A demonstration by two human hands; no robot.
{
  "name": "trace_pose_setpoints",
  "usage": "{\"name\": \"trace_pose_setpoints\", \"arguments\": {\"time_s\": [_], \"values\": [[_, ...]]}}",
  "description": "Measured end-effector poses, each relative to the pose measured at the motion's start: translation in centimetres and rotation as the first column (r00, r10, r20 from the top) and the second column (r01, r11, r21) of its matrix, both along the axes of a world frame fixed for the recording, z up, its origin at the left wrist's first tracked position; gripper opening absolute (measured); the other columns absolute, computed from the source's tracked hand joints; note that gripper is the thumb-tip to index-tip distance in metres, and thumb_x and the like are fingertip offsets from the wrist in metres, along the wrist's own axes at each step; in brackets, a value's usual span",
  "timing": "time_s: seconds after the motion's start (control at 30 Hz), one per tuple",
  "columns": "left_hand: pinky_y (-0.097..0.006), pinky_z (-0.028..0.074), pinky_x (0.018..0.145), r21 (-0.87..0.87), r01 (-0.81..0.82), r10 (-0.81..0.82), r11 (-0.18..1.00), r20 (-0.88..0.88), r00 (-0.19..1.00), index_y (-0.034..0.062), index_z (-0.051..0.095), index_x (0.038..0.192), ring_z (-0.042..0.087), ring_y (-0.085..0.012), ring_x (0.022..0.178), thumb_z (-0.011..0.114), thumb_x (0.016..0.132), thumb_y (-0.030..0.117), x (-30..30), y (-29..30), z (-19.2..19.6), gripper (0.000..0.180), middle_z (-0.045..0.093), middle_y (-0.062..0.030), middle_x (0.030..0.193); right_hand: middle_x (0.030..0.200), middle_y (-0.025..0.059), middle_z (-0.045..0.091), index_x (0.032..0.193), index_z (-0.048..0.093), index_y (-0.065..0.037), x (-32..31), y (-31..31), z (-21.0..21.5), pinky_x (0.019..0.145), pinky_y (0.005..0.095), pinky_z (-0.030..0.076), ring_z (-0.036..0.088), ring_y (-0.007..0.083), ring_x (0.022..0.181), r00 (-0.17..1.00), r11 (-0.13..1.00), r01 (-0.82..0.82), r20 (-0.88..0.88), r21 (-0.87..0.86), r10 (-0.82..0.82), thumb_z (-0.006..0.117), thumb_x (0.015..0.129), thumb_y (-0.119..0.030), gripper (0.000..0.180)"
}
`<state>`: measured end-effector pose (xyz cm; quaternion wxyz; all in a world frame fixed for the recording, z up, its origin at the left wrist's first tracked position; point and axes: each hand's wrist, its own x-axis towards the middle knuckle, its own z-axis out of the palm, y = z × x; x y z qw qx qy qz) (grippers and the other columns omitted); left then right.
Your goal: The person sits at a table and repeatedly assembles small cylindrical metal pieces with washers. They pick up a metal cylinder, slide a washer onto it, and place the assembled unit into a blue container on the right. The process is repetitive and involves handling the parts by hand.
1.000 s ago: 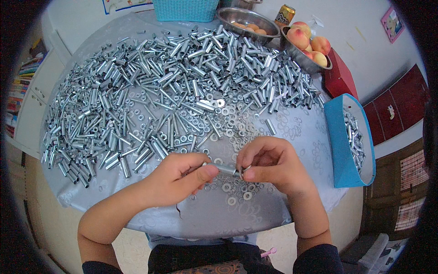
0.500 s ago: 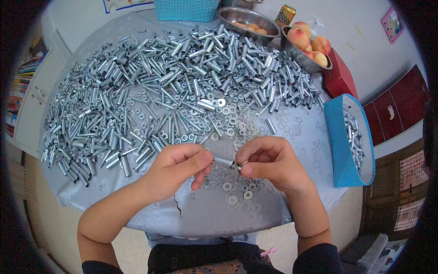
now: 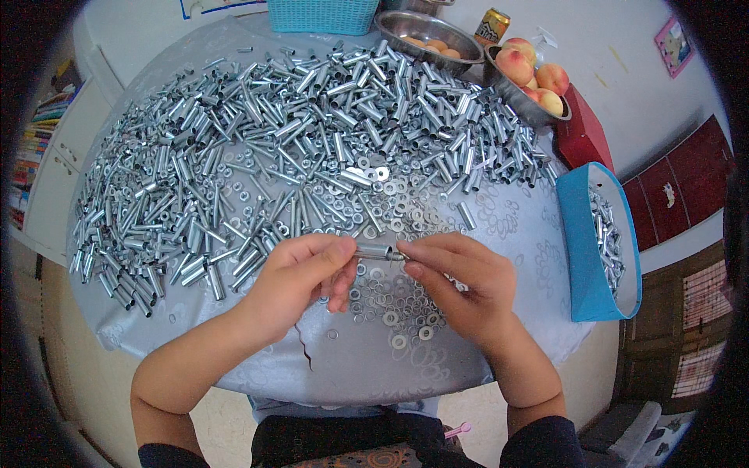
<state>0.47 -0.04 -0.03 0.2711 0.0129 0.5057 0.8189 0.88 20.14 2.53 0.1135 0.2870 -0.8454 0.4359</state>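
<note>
My left hand (image 3: 300,273) pinches a shiny metal tube (image 3: 374,250), held roughly level above the table. At its right end a narrower metal piece (image 3: 395,256) sticks out, and the thumb and forefinger of my right hand (image 3: 468,285) close on it. Whether this piece is a nut or a bolt end is hidden by the fingertips. Below and behind my hands lie loose flat washers and rings (image 3: 399,316). A large heap of metal tubes and bolts (image 3: 312,117) spreads across the far and left parts of the table, with small nuts (image 3: 242,195) among them.
On the right stands a blue fabric bin (image 3: 579,249) holding similar metal parts. Along the far edge are a turquoise basket (image 3: 320,17), a steel bowl of eggs (image 3: 390,27), a can (image 3: 491,26), a bowl of peaches (image 3: 515,93) and a red box (image 3: 585,129).
My right fingers have shifted slightly left and up at the tube's end, and are straighter. The ring seen there is no longer plainly visible. My left hand keeps its grip, slightly raised.
</note>
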Motion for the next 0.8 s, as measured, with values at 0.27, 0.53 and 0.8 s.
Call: {"name": "trace_pose_setpoints", "arguments": {"time_s": [0.27,0.53,0.8], "values": [[-0.024,0.041,0.052,0.008,-0.023,0.022,1.000,0.036,0.999,0.0008,0.054,0.077,0.047,-0.0115,0.052,0.047,0.089,0.029,0.17,0.30,-0.10,0.031,0.049,-0.0034,0.061,0.081,0.0080,0.062,0.092,0.065,-0.006,-0.17,0.15,-1.09,0.060,0.0294,0.048,0.060,0.0215,0.071,0.982,1.000,-0.030,-0.188,0.001,0.030,0.068,0.067,-0.003,0.025],[-0.022,0.038,0.049,-0.094,0.026,-0.028,0.995,-0.021,0.999,0.0009,0.055,0.073,0.049,-0.0110,0.049,0.049,0.088,0.031,0.09,0.15,-0.03,0.034,0.051,-0.0032,0.058,0.077,0.0054,0.063,0.085,0.065,-0.008,-0.19,0.42,-1.00,0.054,0.0281,0.046,0.060,0.0191,0.064,0.935,1.000,0.022,-0.354,0.016,-0.015,0.071,0.062,-0.006,0.024],[-0.025,0.042,0.050,0.021,0.043,-0.045,0.999,0.090,0.995,-0.0005,0.054,0.074,0.049,-0.0126,0.049,0.047,0.089,0.030,-0.16,-0.02,-0.30,0.035,0.050,-0.0049,0.056,0.082,0.0063,0.063,0.088,0.063,-0.008,-0.34,0.51,-1.31,0.055,0.0294,0.046,0.061,0.0200,0.068,0.916,1.000,0.004,-0.401,0.028,0.008,0.068,0.065,-0.004,0.024]]}}
